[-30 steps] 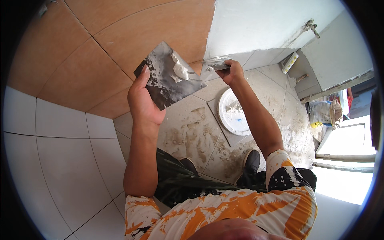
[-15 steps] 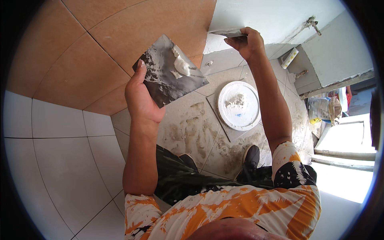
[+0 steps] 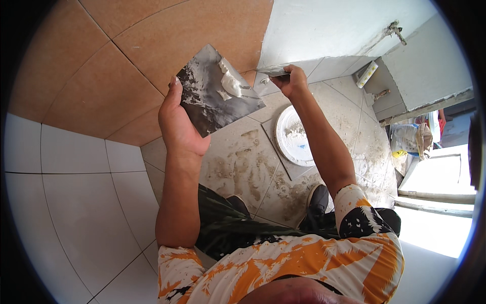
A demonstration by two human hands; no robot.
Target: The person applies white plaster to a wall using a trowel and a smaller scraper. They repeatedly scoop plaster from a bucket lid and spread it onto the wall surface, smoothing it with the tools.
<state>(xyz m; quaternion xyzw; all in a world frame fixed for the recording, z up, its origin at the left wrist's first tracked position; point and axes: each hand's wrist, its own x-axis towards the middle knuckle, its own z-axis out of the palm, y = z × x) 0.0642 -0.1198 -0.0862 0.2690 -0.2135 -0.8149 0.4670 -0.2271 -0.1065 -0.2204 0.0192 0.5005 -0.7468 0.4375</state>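
My left hand [image 3: 179,119] grips a dark square board [image 3: 207,109] by its left edge, thumb on top. White plaster paste [image 3: 230,83] sits in a lump on the board, and thinner smears streak its surface. My right hand [image 3: 292,81] is closed around a thin flat trowel [image 3: 276,71], seen nearly edge-on. The trowel is at the lower part of the white wall [image 3: 314,30], just above the grey tile strip and close to the orange tiles; whether its blade touches the wall I cannot tell.
A white round bucket lid [image 3: 293,139] with paste on it stands on the smeared tile floor [image 3: 238,162], beside a flat tile. Orange wall tiles [image 3: 192,25] rise ahead left, white ones [image 3: 91,218] at left. A pipe stub [image 3: 397,33] sticks out of the wall at right.
My right hand and the trowel have moved down and to the left along the white wall. The left hand and board have barely moved.
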